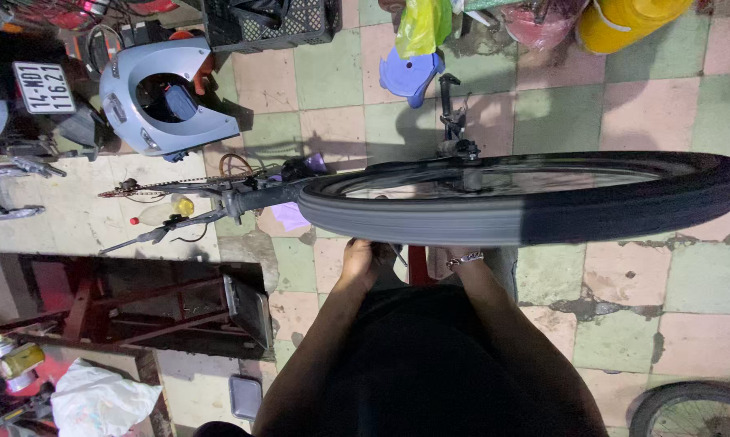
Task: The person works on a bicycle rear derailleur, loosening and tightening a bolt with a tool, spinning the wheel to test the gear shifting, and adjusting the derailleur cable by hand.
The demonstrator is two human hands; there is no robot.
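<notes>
Both forearms reached away from the camera, over a dark-clothed lap, toward the bicycle wheel [526, 198]. That wheel lay edge-on just beyond the hands, its long axis running left to right, with the grey tyre tread facing the viewer.

The left hand [358, 260] sat directly under the near side of the tyre, left of the wheel's middle. Its fingers passed up behind the tread and were hidden; whether they were closed on the tyre or only touching it could not be told.

The right hand [462, 256] was almost wholly covered by the tyre. Only the wrist, wearing a bracelet [465, 259], showed, so its finger spread could not be told either. Both hands were equally near the wheel, side by side and close together.

Left of the wheel, the frame and chain [150, 184] extended over the tiled floor [664, 105]. A grey helmet [167, 97] lay farther off at left, and a red stand [130, 303] stood near left.
</notes>
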